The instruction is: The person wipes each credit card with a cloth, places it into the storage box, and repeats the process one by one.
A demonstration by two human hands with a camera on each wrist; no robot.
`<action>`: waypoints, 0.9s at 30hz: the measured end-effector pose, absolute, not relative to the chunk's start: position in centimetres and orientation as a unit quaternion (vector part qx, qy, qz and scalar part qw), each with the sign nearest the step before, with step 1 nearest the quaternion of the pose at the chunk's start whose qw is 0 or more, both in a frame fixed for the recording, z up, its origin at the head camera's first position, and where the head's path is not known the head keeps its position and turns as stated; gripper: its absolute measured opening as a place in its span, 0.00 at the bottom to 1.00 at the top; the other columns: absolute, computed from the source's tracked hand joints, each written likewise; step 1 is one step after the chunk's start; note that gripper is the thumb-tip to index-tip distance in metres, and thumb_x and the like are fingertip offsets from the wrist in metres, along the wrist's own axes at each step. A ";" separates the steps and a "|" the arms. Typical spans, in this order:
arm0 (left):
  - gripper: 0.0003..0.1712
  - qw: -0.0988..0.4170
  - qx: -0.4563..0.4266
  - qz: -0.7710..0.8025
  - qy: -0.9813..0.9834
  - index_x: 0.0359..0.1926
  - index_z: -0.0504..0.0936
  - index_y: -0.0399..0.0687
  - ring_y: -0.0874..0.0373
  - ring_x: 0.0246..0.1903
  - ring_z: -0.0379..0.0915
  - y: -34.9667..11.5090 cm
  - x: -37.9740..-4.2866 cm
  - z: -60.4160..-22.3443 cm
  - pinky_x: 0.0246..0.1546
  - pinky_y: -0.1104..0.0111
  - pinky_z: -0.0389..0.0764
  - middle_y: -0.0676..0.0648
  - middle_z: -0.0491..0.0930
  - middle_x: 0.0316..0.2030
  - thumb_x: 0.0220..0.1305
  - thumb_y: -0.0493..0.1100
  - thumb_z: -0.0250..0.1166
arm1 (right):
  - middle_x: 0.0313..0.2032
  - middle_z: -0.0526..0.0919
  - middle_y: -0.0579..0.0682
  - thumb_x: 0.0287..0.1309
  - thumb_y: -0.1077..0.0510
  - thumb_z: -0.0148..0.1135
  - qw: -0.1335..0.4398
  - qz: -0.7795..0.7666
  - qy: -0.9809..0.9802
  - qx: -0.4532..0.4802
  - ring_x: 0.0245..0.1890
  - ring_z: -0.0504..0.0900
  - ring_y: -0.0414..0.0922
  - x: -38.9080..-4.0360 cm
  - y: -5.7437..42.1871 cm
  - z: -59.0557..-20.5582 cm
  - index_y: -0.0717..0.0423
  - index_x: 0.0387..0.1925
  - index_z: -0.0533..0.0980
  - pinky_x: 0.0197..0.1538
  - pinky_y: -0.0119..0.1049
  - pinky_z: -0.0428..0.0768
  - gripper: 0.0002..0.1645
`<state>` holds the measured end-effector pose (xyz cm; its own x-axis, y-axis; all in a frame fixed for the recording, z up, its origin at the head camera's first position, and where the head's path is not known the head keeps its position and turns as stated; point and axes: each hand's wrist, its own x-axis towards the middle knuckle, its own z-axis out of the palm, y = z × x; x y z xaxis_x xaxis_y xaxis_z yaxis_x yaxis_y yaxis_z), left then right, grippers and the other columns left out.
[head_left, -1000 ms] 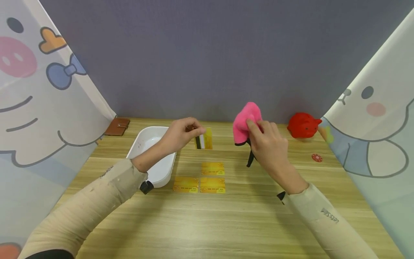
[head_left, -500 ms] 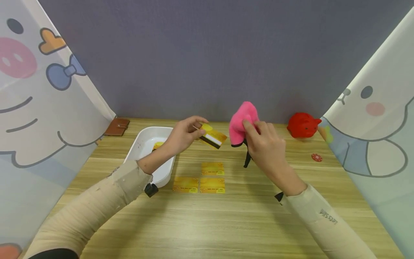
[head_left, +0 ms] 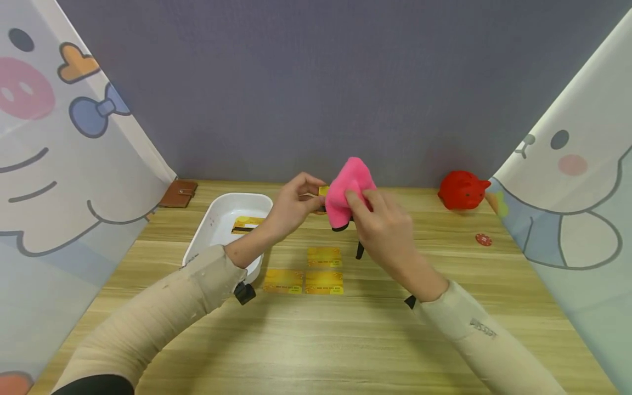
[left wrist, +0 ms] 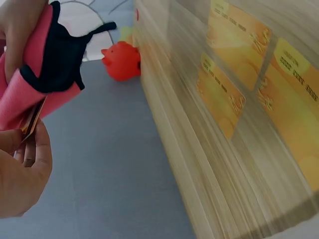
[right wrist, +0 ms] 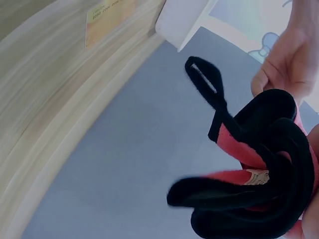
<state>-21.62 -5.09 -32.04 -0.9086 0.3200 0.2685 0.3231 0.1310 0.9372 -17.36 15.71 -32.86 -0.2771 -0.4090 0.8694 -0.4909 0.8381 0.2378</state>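
My left hand (head_left: pixel 288 208) pinches a gold bank card (head_left: pixel 323 191) by one end, thumb against fingers, above the table. In the left wrist view the far end of that bank card (left wrist: pixel 34 118) runs up against the pink cloth, partly hidden by it. This cloth (head_left: pixel 351 189) is bunched up, with black edging and a black loop (right wrist: pixel 205 82) hanging off it. My right hand (head_left: pixel 387 222) grips it from the right, fingers pressed into the folds. Below the hands, three gold cards lie on the wood: one behind (head_left: pixel 324 257), two side by side in front (head_left: pixel 283 281).
A white tray (head_left: pixel 209 230) stands at left, partly behind my left forearm, with a gold card (head_left: pixel 244 224) inside. Farther left lies a brown wallet (head_left: pixel 179 193). At right are a red piggy bank (head_left: pixel 462 190) and a red poker chip (head_left: pixel 484 240). A grey wall closes the back.
The right hand has brought the pink cloth leftward onto the card. The left hand has shifted slightly right and turned its card, now mostly covered. More of the tray's card shows.
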 end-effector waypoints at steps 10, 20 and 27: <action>0.14 -0.008 -0.214 -0.623 -0.753 0.52 0.76 0.38 0.52 0.35 0.84 -5.1 -21.3 -32.3 0.45 0.51 0.84 0.41 0.82 0.40 0.67 0.32 0.65 | 0.34 0.82 0.57 0.57 0.66 0.68 0.514 0.025 -0.815 0.269 0.27 0.80 0.54 -18.0 16.2 -33.7 0.53 0.46 0.82 0.20 0.44 0.79 0.15; 0.16 -0.002 -0.205 -0.629 -0.750 0.54 0.77 0.40 0.52 0.36 0.84 -6.4 -21.3 -32.2 0.48 0.49 0.84 0.48 0.77 0.35 0.67 0.34 0.66 | 0.35 0.83 0.59 0.58 0.68 0.63 0.509 0.039 -0.827 0.237 0.29 0.80 0.56 -18.4 17.8 -33.6 0.53 0.46 0.82 0.17 0.44 0.77 0.15; 0.17 0.019 -0.182 -0.643 -0.743 0.55 0.77 0.40 0.35 0.41 0.82 -7.3 -21.4 -31.9 0.42 0.62 0.84 0.50 0.77 0.34 0.67 0.34 0.66 | 0.35 0.83 0.60 0.62 0.67 0.60 0.514 0.051 -0.831 0.209 0.27 0.77 0.57 -18.7 18.8 -33.3 0.54 0.44 0.82 0.14 0.46 0.73 0.12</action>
